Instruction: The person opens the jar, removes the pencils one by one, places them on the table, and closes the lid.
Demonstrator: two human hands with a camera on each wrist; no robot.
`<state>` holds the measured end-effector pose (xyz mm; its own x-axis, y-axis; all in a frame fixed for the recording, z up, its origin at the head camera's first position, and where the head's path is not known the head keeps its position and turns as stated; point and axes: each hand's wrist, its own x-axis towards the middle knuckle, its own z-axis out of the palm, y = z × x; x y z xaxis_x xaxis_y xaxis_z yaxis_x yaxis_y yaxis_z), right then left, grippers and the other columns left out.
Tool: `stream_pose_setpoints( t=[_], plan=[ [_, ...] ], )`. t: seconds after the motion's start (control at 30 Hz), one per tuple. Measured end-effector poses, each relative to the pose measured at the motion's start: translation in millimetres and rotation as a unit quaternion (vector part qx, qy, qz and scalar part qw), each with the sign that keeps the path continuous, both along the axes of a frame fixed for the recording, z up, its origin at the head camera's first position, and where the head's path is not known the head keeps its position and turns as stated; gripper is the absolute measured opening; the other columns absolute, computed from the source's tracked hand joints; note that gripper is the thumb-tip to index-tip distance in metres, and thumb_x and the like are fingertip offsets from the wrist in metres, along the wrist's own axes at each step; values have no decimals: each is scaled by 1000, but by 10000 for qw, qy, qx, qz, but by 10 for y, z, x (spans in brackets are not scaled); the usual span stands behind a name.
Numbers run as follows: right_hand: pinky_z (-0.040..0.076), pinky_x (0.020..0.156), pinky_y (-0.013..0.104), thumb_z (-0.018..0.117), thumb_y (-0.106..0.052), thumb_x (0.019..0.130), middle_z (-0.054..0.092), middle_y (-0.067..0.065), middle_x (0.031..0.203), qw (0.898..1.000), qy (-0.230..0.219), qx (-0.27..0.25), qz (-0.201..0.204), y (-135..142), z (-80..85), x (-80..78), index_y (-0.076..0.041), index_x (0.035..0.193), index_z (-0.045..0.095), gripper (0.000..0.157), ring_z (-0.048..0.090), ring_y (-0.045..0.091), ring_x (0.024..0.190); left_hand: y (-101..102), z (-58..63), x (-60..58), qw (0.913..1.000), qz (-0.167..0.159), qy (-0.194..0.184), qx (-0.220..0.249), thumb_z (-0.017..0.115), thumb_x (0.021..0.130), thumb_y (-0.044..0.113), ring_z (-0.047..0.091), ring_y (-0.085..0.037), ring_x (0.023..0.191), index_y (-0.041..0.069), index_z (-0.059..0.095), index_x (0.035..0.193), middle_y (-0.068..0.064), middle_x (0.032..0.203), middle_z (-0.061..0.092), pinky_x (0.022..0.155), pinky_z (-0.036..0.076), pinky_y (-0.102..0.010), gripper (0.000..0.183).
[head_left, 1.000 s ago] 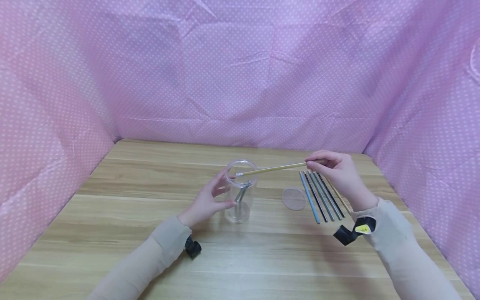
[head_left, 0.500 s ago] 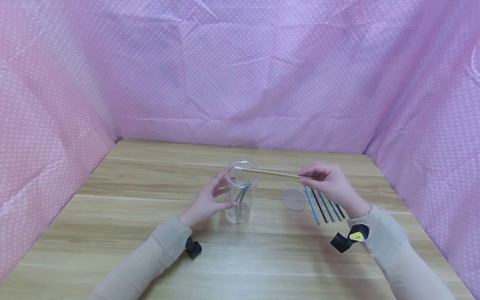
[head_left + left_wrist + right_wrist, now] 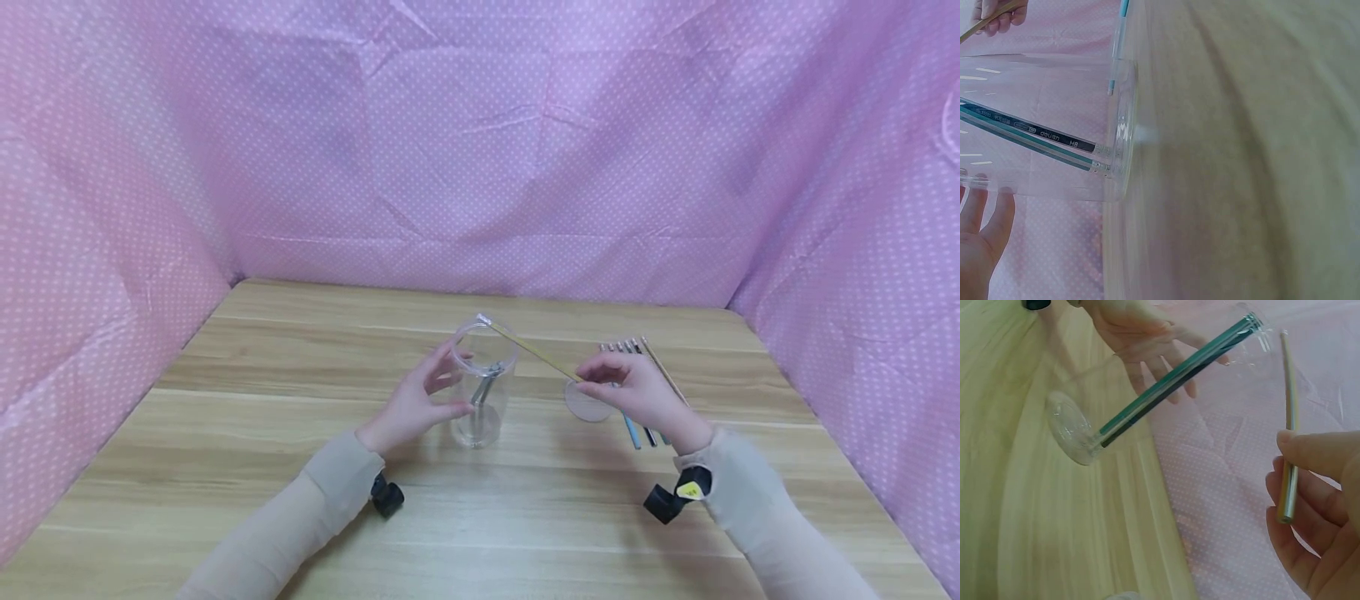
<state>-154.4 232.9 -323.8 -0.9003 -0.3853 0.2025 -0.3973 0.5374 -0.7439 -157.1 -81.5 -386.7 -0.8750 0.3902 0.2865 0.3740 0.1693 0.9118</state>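
My left hand (image 3: 412, 408) holds the side of a tall clear plastic jar (image 3: 491, 417) standing upright on the table, thumb in front and fingers behind. Two pencils lean inside it; the left wrist view shows a black pencil (image 3: 1054, 134) marked HB beside a green one (image 3: 1041, 145). To the right, my right hand (image 3: 637, 387) pinches a gold pencil (image 3: 534, 350) near one end between thumb and fingers. That pencil slants up to the left, its silver-banded end at the jar's rim. Whether it touches the rim, I cannot tell.
A round clear lid (image 3: 585, 406) lies right of the jar, partly behind my right hand. Beyond the hand is a row of several pencils, including a blue one (image 3: 630, 431) and a gold-toned one (image 3: 663, 371). Pink dotted cloth (image 3: 480, 167) surrounds the wooden table (image 3: 300, 333).
My right hand has moved left and down toward the jar, tilting the gold pencil so its far end rises to the rim. My left hand and the jar have stayed in place.
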Motion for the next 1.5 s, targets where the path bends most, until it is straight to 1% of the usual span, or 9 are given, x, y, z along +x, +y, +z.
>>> stream_pose_setpoints(
  t=[0.17,0.3,0.4,0.53,0.7,0.9,1.13,1.33,1.5],
  plan=[
    [54,74,20,70,-8,84,69,8,91,9998,-206,66,6,-80,-73,29,-2,97,69,14,61,3,81,-6,-22,-6,10000,6,-47,18,78,73,1,52,-35,123,32,22,150,-9,141,46,105,44,-42,100],
    [55,69,21,68,-5,84,69,10,89,9991,-368,-97,167,-137,-111,37,0,99,68,16,61,3,78,-9,-32,-15,9999,10,-113,19,78,73,2,52,-34,123,32,22,150,-8,141,47,106,44,-42,100],
    [56,66,22,66,-2,85,69,16,89,9967,-593,-354,434,-166,-132,42,6,102,65,18,61,3,75,-8,-29,-18,9999,22,-106,-1,78,73,2,52,-33,123,33,23,150,-7,141,47,106,44,-42,100],
    [57,66,22,61,4,86,67,26,92,9885,-1091,-727,748,-178,-145,49,14,106,60,23,62,2,77,-9,-24,-26,10000,23,-85,-31,78,73,2,52,-31,124,36,22,150,-6,140,47,106,44,-41,100],
    [57,69,20,58,5,87,66,27,94,9843,-1320,-837,825,-144,-151,57,18,108,56,25,63,1,79,-7,-18,-26,9999,4,-120,-14,78,73,2,51,-30,124,38,22,149,-6,141,46,106,44,-41,101],
    [56,70,18,58,4,89,69,12,92,9861,-1294,-932,464,74,-157,24,20,109,53,27,63,0,81,-6,-13,-25,9999,-47,-109,24,77,73,1,50,-31,125,37,22,149,-13,142,44,107,43,-42,101],
    [56,71,21,58,-5,92,66,-10,90,9903,-1229,-497,-415,574,-168,-51,15,117,50,33,61,2,80,-8,2,-20,9998,-9,-181,-70,78,74,3,50,-34,125,37,21,149,-13,143,44,106,43,-45,101],
    [57,71,21,56,-10,94,67,0,99,9867,-1279,99,-1000,997,-122,-185,18,123,46,41,58,-4,80,-17,-3,-15,9997,-26,-228,-26,78,74,3,50,-33,125,37,21,149,-12,143,44,107,42,-45,100],
    [56,70,16,55,-11,95,64,-9,95,9808,-1442,177,-1297,1295,-111,-259,21,125,42,46,56,-8,79,-15,6,-6,9998,-47,-180,-42,78,74,3,50,-34,125,37,21,150,-14,143,43,107,42,-47,100]
  ],
)
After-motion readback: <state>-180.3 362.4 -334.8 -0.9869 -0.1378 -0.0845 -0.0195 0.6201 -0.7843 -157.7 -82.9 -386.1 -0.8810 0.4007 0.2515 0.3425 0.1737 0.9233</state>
